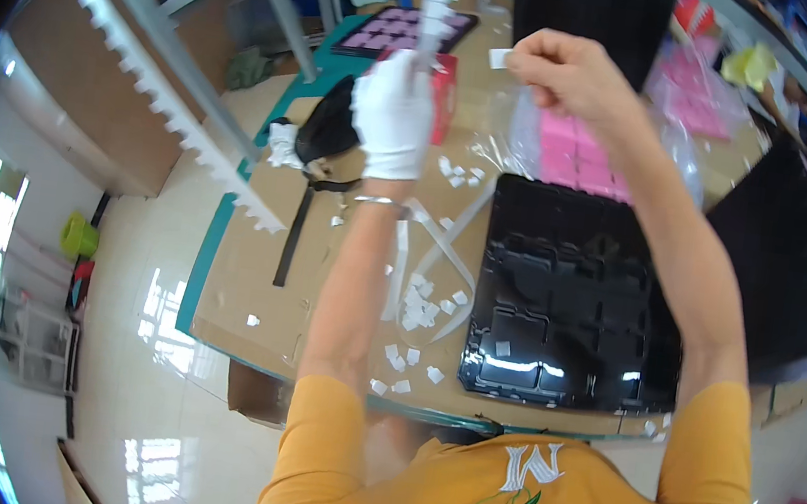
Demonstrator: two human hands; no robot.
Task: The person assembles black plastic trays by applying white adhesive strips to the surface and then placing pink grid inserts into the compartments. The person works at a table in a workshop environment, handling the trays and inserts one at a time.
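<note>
My left hand (395,115), in a white glove, is raised over the table with its fingers closed at the lower end of a hanging strip of white stickers (439,5). Pale tabs stick out along that strip's side. Level with it on the right, my bare right hand (571,76) pinches a small white square sticker (499,58), held apart from the strip. Below my right forearm lies a black plastic tray (569,303) with moulded compartments. One small pale square (503,348) rests on the tray near its lower left.
Loose white squares (417,306) and curled white backing strips (444,247) lie on the cardboard-covered table (248,283). Another tabbed strip (160,101) hangs at the left from a metal frame. Behind are a black bag (330,127), a red box (444,106) and wrapped pink blocks (577,152).
</note>
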